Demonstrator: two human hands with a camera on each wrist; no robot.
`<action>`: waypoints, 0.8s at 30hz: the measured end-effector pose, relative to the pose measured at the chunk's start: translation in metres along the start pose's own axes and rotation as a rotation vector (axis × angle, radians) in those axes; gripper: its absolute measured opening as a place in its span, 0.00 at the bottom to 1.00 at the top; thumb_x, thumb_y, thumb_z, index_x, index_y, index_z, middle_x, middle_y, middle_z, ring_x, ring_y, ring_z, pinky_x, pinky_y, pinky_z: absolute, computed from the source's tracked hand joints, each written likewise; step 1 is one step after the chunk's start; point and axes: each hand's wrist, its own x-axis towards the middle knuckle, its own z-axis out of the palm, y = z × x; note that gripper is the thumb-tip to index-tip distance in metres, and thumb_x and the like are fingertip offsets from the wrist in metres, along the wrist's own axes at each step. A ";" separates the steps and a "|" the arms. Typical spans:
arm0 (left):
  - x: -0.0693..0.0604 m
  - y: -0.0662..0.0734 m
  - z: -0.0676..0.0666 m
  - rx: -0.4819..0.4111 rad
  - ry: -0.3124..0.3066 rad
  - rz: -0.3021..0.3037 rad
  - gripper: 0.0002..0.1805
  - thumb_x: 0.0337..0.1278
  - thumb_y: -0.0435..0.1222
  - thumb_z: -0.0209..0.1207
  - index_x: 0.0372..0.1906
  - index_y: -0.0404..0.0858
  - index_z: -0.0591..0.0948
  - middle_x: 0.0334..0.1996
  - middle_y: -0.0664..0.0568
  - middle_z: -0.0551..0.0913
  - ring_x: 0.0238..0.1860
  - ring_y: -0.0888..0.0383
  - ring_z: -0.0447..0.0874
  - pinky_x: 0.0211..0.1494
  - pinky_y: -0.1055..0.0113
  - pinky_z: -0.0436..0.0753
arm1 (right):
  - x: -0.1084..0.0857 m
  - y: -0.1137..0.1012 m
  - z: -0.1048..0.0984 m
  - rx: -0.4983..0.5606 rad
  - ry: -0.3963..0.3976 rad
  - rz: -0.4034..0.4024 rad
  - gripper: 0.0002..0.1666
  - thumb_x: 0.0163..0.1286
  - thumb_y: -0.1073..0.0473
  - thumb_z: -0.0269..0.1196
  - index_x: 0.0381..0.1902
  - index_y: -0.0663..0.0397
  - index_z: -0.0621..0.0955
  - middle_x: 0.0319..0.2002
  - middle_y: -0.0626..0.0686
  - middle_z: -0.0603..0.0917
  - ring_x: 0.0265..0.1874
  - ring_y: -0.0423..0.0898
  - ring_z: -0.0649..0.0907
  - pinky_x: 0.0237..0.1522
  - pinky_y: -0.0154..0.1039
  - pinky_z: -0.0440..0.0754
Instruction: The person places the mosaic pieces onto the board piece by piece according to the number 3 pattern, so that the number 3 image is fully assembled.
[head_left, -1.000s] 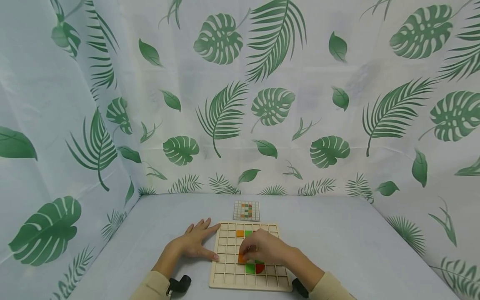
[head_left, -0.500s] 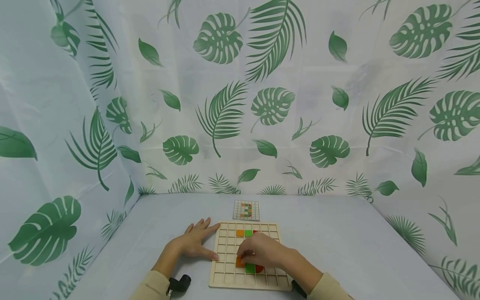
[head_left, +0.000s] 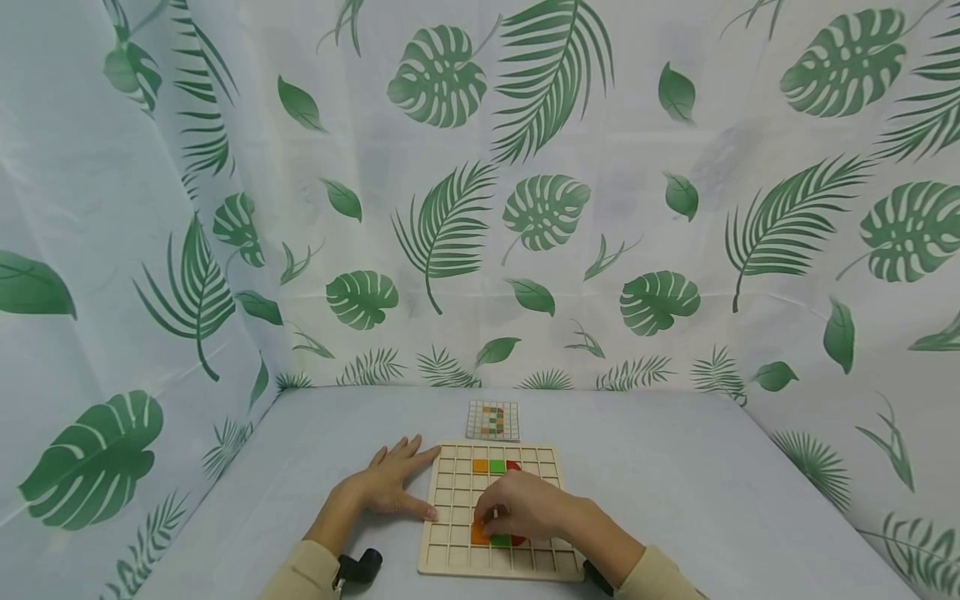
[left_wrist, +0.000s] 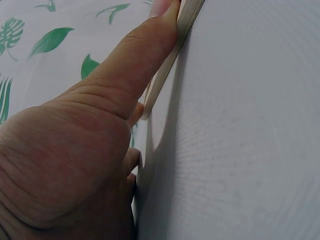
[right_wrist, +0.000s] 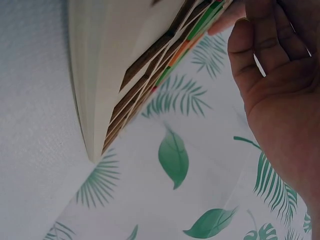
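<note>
A square wooden grid board (head_left: pixel 442 550) lies on the table in the head view. My left hand (head_left: pixel 386 485) rests spread at its left side, thumb on the edge; the left wrist view shows that thumb (left_wrist: pixel 135 65) against the board's side. Over the lower middle, my right hand (head_left: pixel 528 504) pinches an orange square tile (head_left: pixel 478 537) down at a cell. A green tile (head_left: pixel 500 542) sits directly right of it, then a partly covered red piece. Higher up are an orange tile (head_left: pixel 480 466), a green tile (head_left: pixel 497 466) and a red piece (head_left: pixel 513 466). My right hand hides the cells between.
Behind the board lies a small card (head_left: pixel 474 421) printed with a grid and coloured pattern. A black object (head_left: pixel 362 567) is beside my left wrist. White leaf-printed cloth (head_left: pixel 570 250) encloses the table (head_left: pixel 660 450) at the back and sides.
My right hand has brought the orange tile slightly toward me and left, from above the lower row to the cell beside the green tile. My left hand has stayed still.
</note>
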 end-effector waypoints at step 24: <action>-0.002 -0.001 0.001 0.009 0.003 0.001 0.62 0.42 0.70 0.72 0.83 0.54 0.60 0.84 0.38 0.49 0.85 0.35 0.42 0.84 0.33 0.42 | -0.001 0.005 0.005 -0.088 -0.027 -0.008 0.10 0.67 0.48 0.73 0.45 0.39 0.92 0.32 0.32 0.81 0.28 0.25 0.74 0.32 0.21 0.76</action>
